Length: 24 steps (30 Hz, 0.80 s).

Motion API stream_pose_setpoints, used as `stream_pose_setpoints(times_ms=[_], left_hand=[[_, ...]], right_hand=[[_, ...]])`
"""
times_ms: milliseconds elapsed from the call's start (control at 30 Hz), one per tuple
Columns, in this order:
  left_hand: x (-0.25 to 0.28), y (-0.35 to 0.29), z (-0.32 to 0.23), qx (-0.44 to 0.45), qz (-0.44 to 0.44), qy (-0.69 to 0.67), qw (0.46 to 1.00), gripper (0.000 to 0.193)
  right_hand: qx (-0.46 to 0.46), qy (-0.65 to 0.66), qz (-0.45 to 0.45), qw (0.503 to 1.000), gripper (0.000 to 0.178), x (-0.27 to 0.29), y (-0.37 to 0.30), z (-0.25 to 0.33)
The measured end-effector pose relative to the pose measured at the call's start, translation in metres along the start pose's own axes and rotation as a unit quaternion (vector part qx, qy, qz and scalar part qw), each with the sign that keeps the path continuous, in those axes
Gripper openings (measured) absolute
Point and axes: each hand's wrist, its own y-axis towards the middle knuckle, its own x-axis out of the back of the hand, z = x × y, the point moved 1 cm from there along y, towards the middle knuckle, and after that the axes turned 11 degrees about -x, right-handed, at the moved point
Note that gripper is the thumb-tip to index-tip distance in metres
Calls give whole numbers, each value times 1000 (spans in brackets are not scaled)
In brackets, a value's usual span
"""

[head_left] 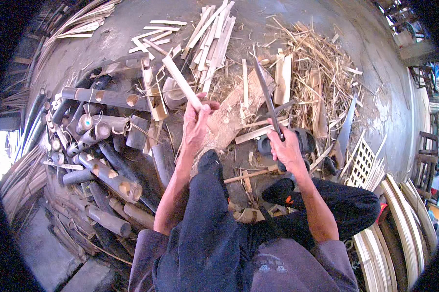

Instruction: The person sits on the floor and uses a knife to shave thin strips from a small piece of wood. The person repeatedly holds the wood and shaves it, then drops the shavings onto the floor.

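My left hand (198, 120) is closed round the lower end of a pale split bamboo strip (178, 80), which slants up and away to the left. In my right hand (286, 149) is the handle of a long, dark, narrow-bladed knife (265, 88), its blade pointing away from me. Between the two hands lies a worn wooden board (233, 120) with a few thin shavings on it. The strip and the blade are well apart. My left foot (210, 163) rests at the board's near end.
Cut bamboo tubes (113, 181) are heaped on the left. Split strips (212, 41) lie beyond the board, beside a big pile of shavings (321, 63). To the right are a handsaw (346, 127), a woven lattice piece (362, 163) and long bamboo slats (399, 214).
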Motion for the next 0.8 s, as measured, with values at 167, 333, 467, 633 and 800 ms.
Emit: stream_pose_setpoints(times_ms=[167, 333, 467, 633, 800], left_hand=[[7, -1, 10, -49, -64, 13, 997, 30], [-8, -6, 6, -70, -59, 86, 992, 26], [-7, -9, 21, -34, -43, 30, 998, 43], [-25, -21, 29, 2, -50, -110, 993, 57], [-35, -33, 38, -2, -46, -111, 993, 39]], right_hand=[[17, 10, 66, 998, 31, -17, -30, -6], [45, 50, 134, 989, 36, -31, -46, 10], [51, 67, 174, 981, 52, -44, -68, 39], [-3, 78, 218, 973, 56, -43, -75, 60], [-22, 124, 188, 974, 46, -51, -63, 46]])
